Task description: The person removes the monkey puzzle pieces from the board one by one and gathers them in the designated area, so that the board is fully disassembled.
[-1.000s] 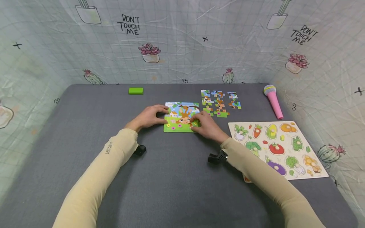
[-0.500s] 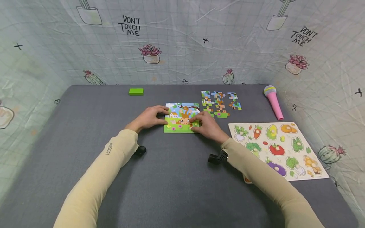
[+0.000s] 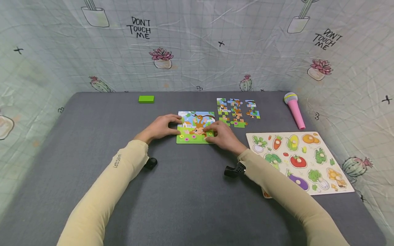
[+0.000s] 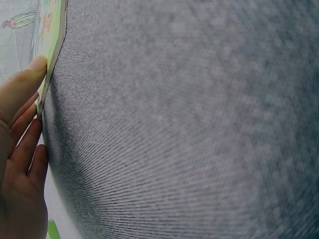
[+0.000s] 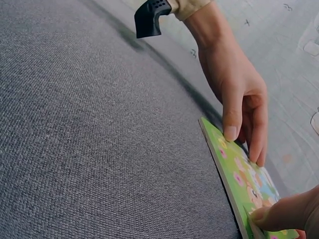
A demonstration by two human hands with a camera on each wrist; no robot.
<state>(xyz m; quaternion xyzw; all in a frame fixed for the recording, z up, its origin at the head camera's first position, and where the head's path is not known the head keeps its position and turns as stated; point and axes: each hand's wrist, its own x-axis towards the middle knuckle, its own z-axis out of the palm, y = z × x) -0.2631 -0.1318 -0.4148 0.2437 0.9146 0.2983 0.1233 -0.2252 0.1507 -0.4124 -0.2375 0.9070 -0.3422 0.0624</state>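
Observation:
A monkey picture puzzle board (image 3: 192,139) lies on the grey table. My left hand (image 3: 160,127) holds its left edge, thumb near the lower corner and fingers farther up; in the left wrist view the thumb of the left hand (image 4: 20,129) touches the board's edge (image 4: 59,42). My right hand (image 3: 224,135) is over the board's lower right part, pinching a small puzzle piece (image 3: 205,135) between thumb and fingers, mostly hidden by them. In the right wrist view my right thumb (image 5: 279,214) is low at the board's near edge, with the left hand (image 5: 237,84) beyond it.
Several loose jigsaw pieces (image 3: 237,111) lie in rows right of the board. A vegetable peg board (image 3: 278,181) sits under and beside my right forearm. A pink toy microphone (image 3: 297,114) lies at the back right, a green block (image 3: 146,99) at the back left. A patterned curtain surrounds the table.
My right fingertips have shifted very slightly left on the board. The left hand, the board and the loose pieces stay where they were.

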